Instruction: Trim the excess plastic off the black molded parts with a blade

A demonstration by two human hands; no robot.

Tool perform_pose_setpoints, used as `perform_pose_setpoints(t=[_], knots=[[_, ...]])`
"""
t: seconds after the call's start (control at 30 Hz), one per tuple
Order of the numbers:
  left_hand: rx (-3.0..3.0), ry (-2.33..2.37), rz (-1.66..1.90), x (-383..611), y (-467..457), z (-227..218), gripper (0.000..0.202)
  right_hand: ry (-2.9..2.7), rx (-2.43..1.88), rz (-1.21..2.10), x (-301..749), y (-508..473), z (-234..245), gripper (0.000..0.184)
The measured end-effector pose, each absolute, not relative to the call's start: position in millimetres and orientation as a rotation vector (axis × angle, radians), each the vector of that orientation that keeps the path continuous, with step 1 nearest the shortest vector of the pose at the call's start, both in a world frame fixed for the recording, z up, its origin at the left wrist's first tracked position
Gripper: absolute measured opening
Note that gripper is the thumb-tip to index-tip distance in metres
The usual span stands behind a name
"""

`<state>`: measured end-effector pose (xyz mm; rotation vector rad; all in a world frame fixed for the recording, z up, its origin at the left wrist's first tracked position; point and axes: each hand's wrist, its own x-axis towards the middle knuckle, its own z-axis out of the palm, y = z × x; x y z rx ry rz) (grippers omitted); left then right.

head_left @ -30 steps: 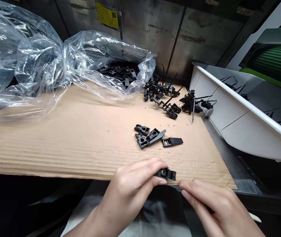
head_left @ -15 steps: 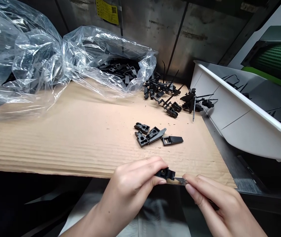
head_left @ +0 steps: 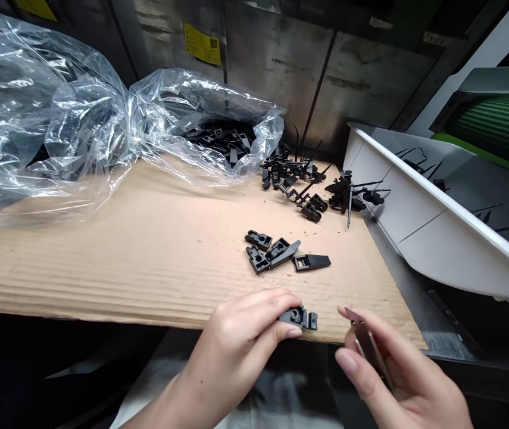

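My left hand [head_left: 240,336] pinches a black moulded plastic part [head_left: 297,318] between thumb and fingers, at the front edge of the cardboard sheet [head_left: 115,268]. My right hand [head_left: 397,369] holds a small flat metal blade [head_left: 365,344] and is a little apart from that part, to its right. Three more black plastic clips [head_left: 267,255] lie close together ahead of my hands, and a longer black piece [head_left: 311,261] lies next to them. Neither hand touches these.
A clear plastic bag [head_left: 209,125] of black parts lies at the back left. Black sprues with parts attached [head_left: 294,182] and plastic crumbs lie on the cardboard. A white chute [head_left: 433,220] stands at the right, with a green-ribbed machine [head_left: 495,122] beyond it.
My right hand has drawn back from the black part and turned the metal blade up and to the right. The left hand still grips the part. The view has shifted slightly.
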<state>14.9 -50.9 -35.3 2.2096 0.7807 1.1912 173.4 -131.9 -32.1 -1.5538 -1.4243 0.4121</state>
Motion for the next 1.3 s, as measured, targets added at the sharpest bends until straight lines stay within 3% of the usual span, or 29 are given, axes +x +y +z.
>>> perform_pose_setpoints(t=[0.3, 0.43, 0.6, 0.9, 0.97, 1.07, 1.3], knots=[[2.057, 0.831, 1.070, 10, -56, -34, 0.016, -1.051, -1.751, 0.581, 167, -121, -35, 0.027], [1.931, 0.799, 0.913, 9, -54, -29, 0.016, -1.154, -1.583, 0.558, 165, -126, -34, 0.025], [1.785, 0.769, 0.699, 8, -52, -23, 0.024, -1.126, -1.473, 0.790, 153, -116, -31, 0.007], [1.716, 0.917, 0.585, 15, -54, -21, 0.042, -0.821, -1.455, 0.938, 150, -115, -33, 0.024], [1.787, 0.913, 0.649, 16, -54, -22, 0.040, -0.815, -1.444, 0.952, 150, -116, -32, 0.018], [1.897, 0.841, 0.784, 13, -53, -24, 0.021, -0.796, -1.430, 0.958, 147, -115, -30, 0.017], [1.962, 0.800, 0.875, 7, -54, -30, 0.019, -0.752, -1.350, 0.969, 157, -118, -33, 0.025]])
